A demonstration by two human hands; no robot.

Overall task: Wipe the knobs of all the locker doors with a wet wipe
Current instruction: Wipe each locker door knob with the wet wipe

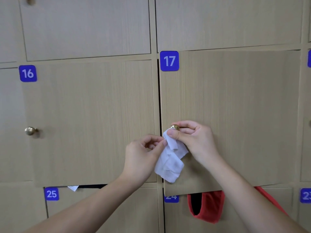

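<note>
Knobs on locker doors — door 17 [235,115] ajar, door 16 [92,123] alongside. Right hand [195,137] pinching wet wipe [170,163] against brass knob 17 [175,127]; left hand [143,153] pinching wipe's edge. Knob 16 [30,131] bare — others judged pending.

The right hand [193,140] pinched the top of a crumpled white wet wipe [170,158] against the round brass knob [175,127] of the beige wooden locker door numbered 17 [235,106], while the left hand [143,155] pinched the wipe's edge just beside it
</note>
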